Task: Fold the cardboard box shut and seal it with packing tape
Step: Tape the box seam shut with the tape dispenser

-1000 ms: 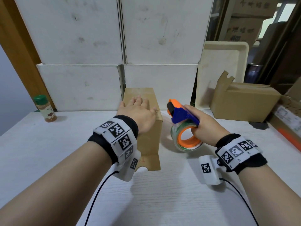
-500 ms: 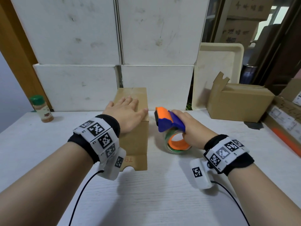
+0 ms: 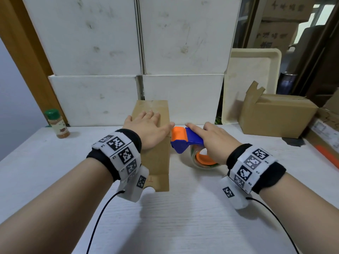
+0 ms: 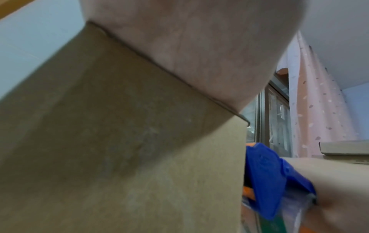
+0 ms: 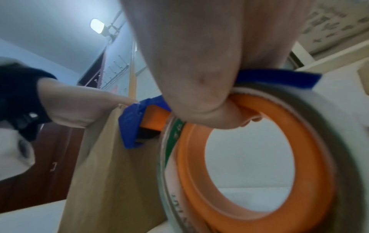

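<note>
A narrow brown cardboard box (image 3: 157, 158) stands in the middle of the white table (image 3: 174, 220), its top flaps folded flat. My left hand (image 3: 146, 125) lies palm down on the top with straight fingers, seen as a palm on the box edge (image 4: 139, 110) in the left wrist view. My right hand (image 3: 212, 142) grips a blue and orange tape dispenser (image 3: 185, 140) carrying a roll of clear tape (image 5: 259, 165). The dispenser's blue head (image 5: 129, 126) touches the box's right side just below the top edge.
White boxes (image 3: 139, 52) are stacked along the back. A spice jar (image 3: 57, 123) with a green lid stands at the left. A cream tray (image 3: 251, 85) leans at the back right beside a second cardboard box (image 3: 275, 114). Cables run from both wrists.
My right hand has carried the tape dispenser left until its head meets the box's right side. The left hand stays flat on the box top.
</note>
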The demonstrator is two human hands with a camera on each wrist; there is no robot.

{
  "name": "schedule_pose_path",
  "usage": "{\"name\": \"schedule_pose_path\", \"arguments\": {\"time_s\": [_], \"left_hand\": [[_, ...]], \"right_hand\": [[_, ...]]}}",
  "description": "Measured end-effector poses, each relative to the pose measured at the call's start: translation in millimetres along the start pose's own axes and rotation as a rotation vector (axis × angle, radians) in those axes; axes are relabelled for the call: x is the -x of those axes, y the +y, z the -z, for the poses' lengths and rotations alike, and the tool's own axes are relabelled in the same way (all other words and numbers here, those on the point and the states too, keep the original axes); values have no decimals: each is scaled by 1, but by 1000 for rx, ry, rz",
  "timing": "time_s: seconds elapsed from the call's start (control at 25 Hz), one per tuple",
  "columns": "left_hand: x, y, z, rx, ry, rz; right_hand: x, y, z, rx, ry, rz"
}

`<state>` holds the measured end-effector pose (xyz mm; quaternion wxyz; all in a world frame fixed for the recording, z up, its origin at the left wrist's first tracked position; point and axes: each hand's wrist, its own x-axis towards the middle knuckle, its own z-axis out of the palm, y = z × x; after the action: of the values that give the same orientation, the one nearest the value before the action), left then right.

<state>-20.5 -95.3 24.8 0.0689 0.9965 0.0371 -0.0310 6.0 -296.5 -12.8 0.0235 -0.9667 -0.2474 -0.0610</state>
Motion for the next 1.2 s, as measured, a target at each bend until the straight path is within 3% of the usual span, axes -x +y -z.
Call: {"name": "schedule_pose_path", "arguments": {"time_s": [0.12,0.2,0.68,0.84,1.2], "left_hand": [[1,1,0,-3,-5,-12],[1,2,0,-1,5,-19],[3,31,3,-76,0,123],[5,35,1,-107,-33,138],[10,25,5,-102,-79,23]], "right_hand": [[0,-12,-1,370,-38,117],[-3,-22,-9,468,-90,134],[-14,-8,-3,308,-4,1],[-10,1,-4,246,-47,-45],[6,21,51,231,85,-164]]}}
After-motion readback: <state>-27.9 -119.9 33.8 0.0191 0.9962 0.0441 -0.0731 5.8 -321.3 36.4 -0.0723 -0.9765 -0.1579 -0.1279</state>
